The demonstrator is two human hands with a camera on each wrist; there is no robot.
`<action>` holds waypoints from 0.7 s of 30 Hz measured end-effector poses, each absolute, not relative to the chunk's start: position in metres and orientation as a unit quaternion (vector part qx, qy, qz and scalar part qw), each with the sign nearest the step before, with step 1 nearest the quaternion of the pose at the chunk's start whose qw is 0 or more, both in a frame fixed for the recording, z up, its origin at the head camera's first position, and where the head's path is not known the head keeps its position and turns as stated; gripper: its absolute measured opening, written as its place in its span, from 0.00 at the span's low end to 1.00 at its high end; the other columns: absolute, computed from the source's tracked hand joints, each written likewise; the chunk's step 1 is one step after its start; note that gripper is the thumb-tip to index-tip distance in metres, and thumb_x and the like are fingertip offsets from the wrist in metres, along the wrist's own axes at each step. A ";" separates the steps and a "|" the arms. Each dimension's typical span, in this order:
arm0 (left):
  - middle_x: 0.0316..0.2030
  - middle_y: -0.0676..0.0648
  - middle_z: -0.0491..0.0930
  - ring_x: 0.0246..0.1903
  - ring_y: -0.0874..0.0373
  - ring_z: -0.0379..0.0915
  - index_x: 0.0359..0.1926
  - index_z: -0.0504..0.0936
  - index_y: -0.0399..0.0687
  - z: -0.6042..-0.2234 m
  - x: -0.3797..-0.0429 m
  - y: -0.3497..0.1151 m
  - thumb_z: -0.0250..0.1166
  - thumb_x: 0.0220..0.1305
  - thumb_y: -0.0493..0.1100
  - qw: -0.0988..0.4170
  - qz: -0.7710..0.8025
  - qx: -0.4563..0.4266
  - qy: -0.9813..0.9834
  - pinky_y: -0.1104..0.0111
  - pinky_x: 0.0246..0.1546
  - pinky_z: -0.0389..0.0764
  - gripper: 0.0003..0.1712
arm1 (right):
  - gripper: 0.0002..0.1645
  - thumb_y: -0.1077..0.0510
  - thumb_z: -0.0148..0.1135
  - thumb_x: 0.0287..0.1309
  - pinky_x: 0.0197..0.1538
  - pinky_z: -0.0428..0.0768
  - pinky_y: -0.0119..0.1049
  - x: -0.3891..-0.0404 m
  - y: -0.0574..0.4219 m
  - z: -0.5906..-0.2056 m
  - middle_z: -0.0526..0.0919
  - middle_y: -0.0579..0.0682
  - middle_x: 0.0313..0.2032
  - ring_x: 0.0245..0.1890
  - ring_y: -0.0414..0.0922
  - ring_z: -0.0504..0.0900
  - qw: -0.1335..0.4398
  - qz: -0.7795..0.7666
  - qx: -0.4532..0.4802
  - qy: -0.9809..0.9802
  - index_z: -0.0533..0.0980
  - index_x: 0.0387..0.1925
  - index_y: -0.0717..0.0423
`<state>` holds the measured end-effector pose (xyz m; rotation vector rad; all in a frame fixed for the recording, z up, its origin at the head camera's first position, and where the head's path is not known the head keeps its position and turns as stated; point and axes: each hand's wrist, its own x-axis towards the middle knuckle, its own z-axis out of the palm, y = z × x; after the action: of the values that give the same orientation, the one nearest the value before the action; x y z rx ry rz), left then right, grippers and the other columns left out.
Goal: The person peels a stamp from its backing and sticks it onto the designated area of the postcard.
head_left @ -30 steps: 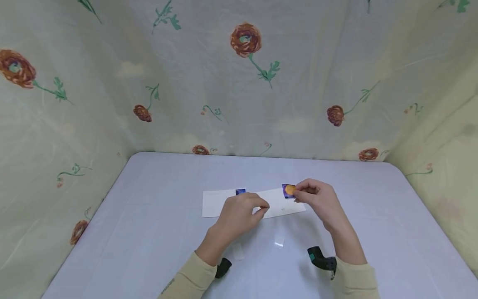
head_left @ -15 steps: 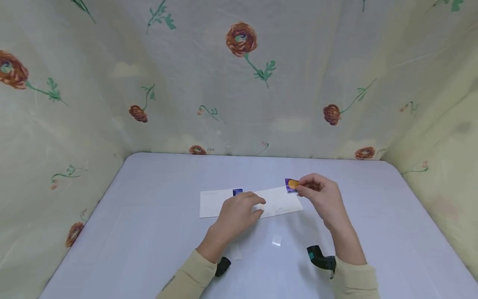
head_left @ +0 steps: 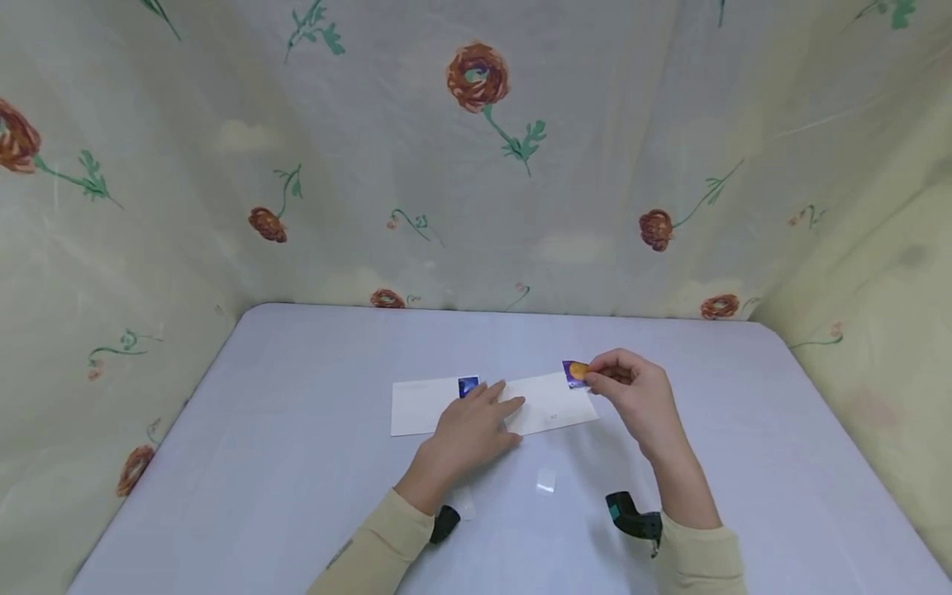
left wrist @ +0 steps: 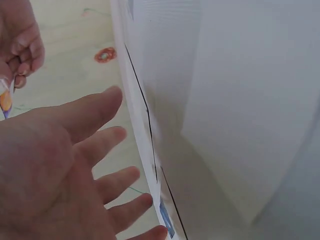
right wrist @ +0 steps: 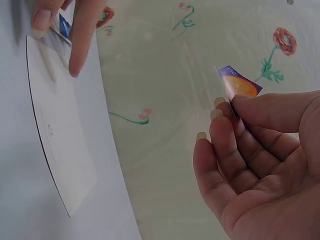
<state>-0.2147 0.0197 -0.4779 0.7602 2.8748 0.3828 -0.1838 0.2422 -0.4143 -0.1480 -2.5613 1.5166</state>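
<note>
My right hand [head_left: 632, 392] pinches a small purple-and-orange postage stamp [head_left: 573, 373] between thumb and fingers. In the right wrist view the stamp [right wrist: 239, 82] shows a perforated edge and faces up. It is over the upper right corner of the right white envelope [head_left: 550, 405]; in the right wrist view it is apart from the paper. My left hand [head_left: 472, 430] has its fingers spread over where the two envelopes meet, covering part of both. On the left envelope [head_left: 420, 406] a dark blue stamp [head_left: 468, 386] shows at the upper right, just beyond my left fingertips.
A small glossy clear piece [head_left: 546, 481] lies on the white table [head_left: 312, 397] in front of the right envelope. A pale slip [head_left: 463, 502] is partly hidden by my left arm. Flower-printed curtains [head_left: 580, 165] surround the table's back and sides.
My left hand's fingers have straightened and spread from a bent pose, uncovering more of the blue stamp. My right hand lifted the orange stamp slightly up and right, then lowered it back toward the corner.
</note>
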 end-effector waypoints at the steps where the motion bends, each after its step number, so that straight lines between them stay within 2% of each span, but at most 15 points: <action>1: 0.75 0.49 0.61 0.75 0.46 0.56 0.70 0.70 0.68 -0.478 -0.215 0.020 0.62 0.66 0.60 0.082 0.124 0.251 0.957 0.50 0.70 0.66 0.32 | 0.11 0.58 0.62 0.65 0.44 0.79 0.22 -0.184 0.242 -0.415 0.82 0.59 0.43 0.39 0.44 0.80 0.078 0.508 -0.053 -0.856 0.79 0.44 0.63; 9: 0.76 0.51 0.60 0.77 0.46 0.51 0.69 0.71 0.65 -0.474 -0.214 0.021 0.60 0.68 0.60 0.131 0.112 0.244 0.954 0.46 0.70 0.63 0.30 | 0.12 0.57 0.63 0.65 0.45 0.79 0.22 -0.184 0.243 -0.415 0.83 0.58 0.44 0.40 0.46 0.80 0.078 0.508 -0.064 -0.856 0.79 0.44 0.62; 21: 0.73 0.52 0.65 0.75 0.49 0.57 0.65 0.76 0.67 -0.472 -0.214 0.019 0.60 0.69 0.58 0.124 0.094 0.263 0.952 0.52 0.68 0.70 0.25 | 0.13 0.56 0.62 0.65 0.44 0.79 0.25 -0.186 0.246 -0.420 0.83 0.59 0.44 0.38 0.44 0.81 0.065 0.498 -0.087 -0.860 0.79 0.45 0.63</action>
<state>-0.2144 0.0188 -0.4717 0.7658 2.7773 0.2733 -0.1859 0.2464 -0.4200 -0.2625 -2.5962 1.5033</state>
